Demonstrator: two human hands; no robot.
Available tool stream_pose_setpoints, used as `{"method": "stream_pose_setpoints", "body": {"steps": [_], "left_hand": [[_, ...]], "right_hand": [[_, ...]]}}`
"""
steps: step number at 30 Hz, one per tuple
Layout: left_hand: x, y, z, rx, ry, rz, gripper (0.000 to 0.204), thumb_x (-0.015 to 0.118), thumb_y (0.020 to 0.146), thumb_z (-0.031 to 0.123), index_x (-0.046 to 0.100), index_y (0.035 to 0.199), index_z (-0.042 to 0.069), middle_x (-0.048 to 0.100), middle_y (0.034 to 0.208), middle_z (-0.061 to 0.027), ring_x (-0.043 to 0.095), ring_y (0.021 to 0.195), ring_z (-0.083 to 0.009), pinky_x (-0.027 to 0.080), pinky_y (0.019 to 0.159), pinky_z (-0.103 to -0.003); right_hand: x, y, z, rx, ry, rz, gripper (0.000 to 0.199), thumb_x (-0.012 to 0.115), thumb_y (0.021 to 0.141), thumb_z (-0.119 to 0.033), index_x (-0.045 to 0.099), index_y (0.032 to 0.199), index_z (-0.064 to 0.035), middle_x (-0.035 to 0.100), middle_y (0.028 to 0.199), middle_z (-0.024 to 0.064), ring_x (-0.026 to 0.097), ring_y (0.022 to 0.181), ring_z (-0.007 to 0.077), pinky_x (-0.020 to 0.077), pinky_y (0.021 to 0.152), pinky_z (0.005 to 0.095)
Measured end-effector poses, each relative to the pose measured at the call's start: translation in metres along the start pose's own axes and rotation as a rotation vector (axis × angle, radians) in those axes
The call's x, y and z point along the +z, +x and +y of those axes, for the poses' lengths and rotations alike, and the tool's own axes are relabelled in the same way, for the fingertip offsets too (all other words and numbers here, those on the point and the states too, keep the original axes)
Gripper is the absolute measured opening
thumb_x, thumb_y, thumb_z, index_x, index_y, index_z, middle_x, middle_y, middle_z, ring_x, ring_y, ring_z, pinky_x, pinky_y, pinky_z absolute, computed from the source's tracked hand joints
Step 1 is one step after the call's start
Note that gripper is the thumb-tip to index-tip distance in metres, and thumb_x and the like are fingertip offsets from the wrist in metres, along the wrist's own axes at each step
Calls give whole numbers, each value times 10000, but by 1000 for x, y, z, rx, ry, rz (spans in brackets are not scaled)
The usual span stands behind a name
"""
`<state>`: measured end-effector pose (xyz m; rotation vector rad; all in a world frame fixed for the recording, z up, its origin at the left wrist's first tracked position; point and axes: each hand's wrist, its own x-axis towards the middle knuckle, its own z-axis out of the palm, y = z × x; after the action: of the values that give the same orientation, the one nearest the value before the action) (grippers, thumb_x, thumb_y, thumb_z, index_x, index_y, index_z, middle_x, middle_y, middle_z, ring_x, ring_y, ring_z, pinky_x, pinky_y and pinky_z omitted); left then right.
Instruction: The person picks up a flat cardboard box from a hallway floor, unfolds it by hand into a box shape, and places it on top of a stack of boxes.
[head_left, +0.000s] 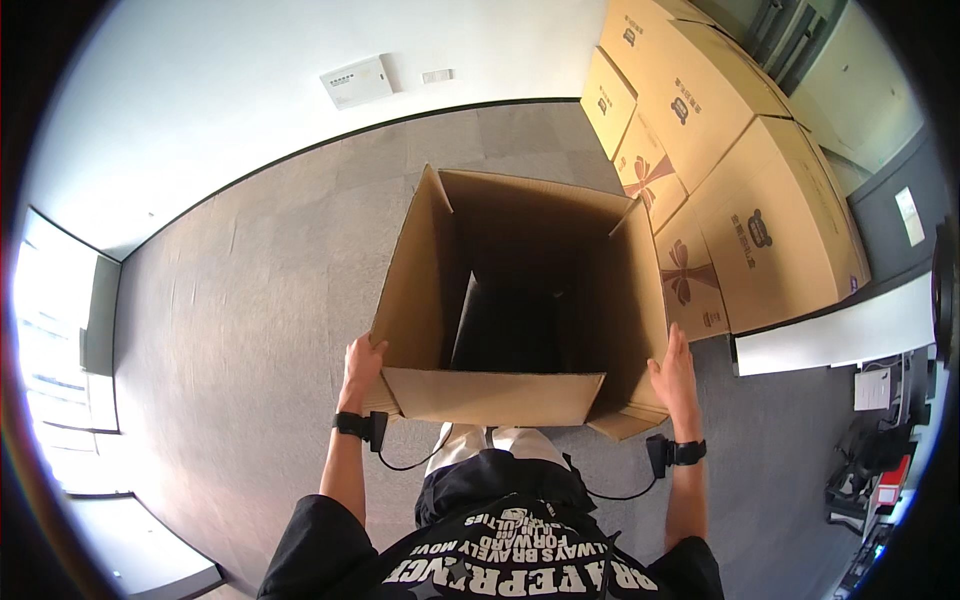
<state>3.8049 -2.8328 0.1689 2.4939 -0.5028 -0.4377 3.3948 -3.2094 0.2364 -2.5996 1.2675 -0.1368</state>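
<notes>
A large brown cardboard box (490,400) is in front of my body with its top open toward me. Its top flaps stand up or splay outward, and the inside is deep and dark. Something black (510,325) shows at the bottom, too dark to make out. My left hand (362,368) grips the box's near left edge, thumb over the rim. At the near right edge, my right hand (676,382) holds the side between the thumb and long, straightened fingers. Each wrist wears a black strap with a small device and a cable.
Several printed cardboard cartons (740,220) are stacked at the far right. A white wall (250,90) runs behind the grey carpet (250,290). A white panel edge (830,325) juts in on the right, near a cluttered desk area (870,470). A white surface (140,550) lies at the lower left.
</notes>
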Motion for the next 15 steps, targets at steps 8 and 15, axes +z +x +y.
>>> {"method": "stream_pose_setpoints", "body": {"steps": [8,15], "left_hand": [[10,-6,-4,-84,-102,-36,296,677,849,213,676,1075,22,695,952,-227,672,932,-389,529,787,-460],[19,-12,-14,-45,-287,-9,278,672,848,192,679,1067,20,703,943,-211,687,890,-370,527,768,-427]], "right_hand": [[-23,149,-82,-305,171,-124,889,699,816,-98,165,1525,-56,259,1505,325,300,1381,470,287,1158,475],[40,272,-92,-280,-177,-93,947,627,721,25,173,1540,-118,249,1564,194,215,1430,443,250,1181,465]]}}
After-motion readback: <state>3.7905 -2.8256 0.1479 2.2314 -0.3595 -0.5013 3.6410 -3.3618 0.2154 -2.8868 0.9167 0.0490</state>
